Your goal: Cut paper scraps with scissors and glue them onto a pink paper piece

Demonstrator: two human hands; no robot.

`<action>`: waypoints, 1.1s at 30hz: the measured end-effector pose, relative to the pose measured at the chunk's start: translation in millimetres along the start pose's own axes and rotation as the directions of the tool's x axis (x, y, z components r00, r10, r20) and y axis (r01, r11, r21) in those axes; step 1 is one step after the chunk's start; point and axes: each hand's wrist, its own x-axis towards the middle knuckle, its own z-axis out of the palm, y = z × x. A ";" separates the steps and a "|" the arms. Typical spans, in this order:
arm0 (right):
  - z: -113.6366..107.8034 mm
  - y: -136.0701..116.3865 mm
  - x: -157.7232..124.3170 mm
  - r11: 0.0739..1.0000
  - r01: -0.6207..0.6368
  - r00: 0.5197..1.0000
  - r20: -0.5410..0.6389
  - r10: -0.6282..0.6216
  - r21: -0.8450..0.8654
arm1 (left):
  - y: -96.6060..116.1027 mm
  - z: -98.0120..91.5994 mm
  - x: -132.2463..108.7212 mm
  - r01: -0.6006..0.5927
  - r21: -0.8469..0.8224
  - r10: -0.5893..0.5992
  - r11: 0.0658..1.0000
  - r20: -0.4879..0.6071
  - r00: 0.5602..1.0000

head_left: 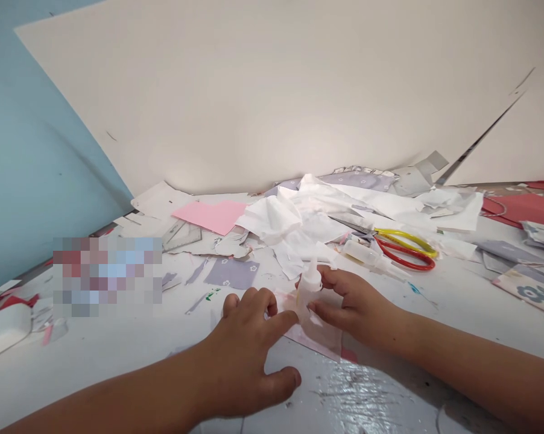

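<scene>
Working from afar, I have the left hand (240, 355) spread open at lower centre, its fingers (278, 322) reaching just beside the translucent glue bottle (309, 288). The bottle stands on a pink-tinged sheet (317, 340), pinched between the right hand's (356, 304) fingers. Red-and-yellow scissors (405, 252) lie farther right.

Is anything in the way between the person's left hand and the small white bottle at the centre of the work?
Nothing visible stands between them. The left hand reaches across the pale pink paper, which lies flat beneath, and its index finger ends right at the white plastic squeeze bottle. The right hand is on the bottle's other side.
</scene>
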 end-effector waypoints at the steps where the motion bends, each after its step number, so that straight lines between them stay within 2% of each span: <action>1: -0.3 -0.5 0.0 1.000 0.003 1.000 0.010 -0.003 0.000 | 0.0 -0.8 0.1 0.000 -0.004 0.000 1.000 0.009 1.000; 6: -2.9 -3.9 0.6 0.998 0.068 0.991 0.114 -0.066 -0.015 | 0.5 -2.2 1.4 -0.012 -0.025 0.013 1.000 0.046 0.999; 9: -4.5 -4.3 -0.1 0.995 0.096 0.987 0.136 -0.090 -0.034 | 0.4 2.8 1.6 0.021 0.019 -0.021 1.000 0.001 1.000; 12: -5.7 -2.0 -2.0 0.997 0.066 0.998 0.017 -0.066 -0.034 | -0.5 6.5 0.3 0.050 0.036 -0.049 0.998 -0.034 0.998; 14: -5.7 0.3 -3.3 0.998 0.034 0.993 -0.110 -0.039 -0.044 | -0.9 5.3 -0.8 0.032 0.017 -0.032 0.999 -0.021 0.999; 16: -4.5 2.0 -4.2 0.998 0.009 0.986 -0.167 -0.021 -0.069 | -0.5 2.4 -1.5 0.008 0.003 -0.008 1.000 0.008 1.000; 21: 0.5 -1.7 -5.4 0.997 0.011 1.000 -0.009 -0.012 -0.076 | 2.7 2.2 -1.6 0.032 0.056 -0.031 0.998 -0.016 0.999; 27: -0.2 -7.2 -6.8 0.989 0.088 0.994 0.068 -0.080 -0.118 | -3.0 10.5 -6.3 -0.062 0.153 0.072 0.986 -0.061 0.996; 29: 0.7 -3.8 -8.0 0.989 0.083 0.996 0.032 -0.080 -0.119 | -5.9 12.7 -8.2 -0.089 0.169 0.103 0.981 -0.074 0.992; 33: 3.0 3.9 -10.2 0.997 0.012 0.986 -0.168 -0.024 -0.072 | -6.1 15.6 -9.2 -0.067 0.180 0.091 0.981 -0.129 0.987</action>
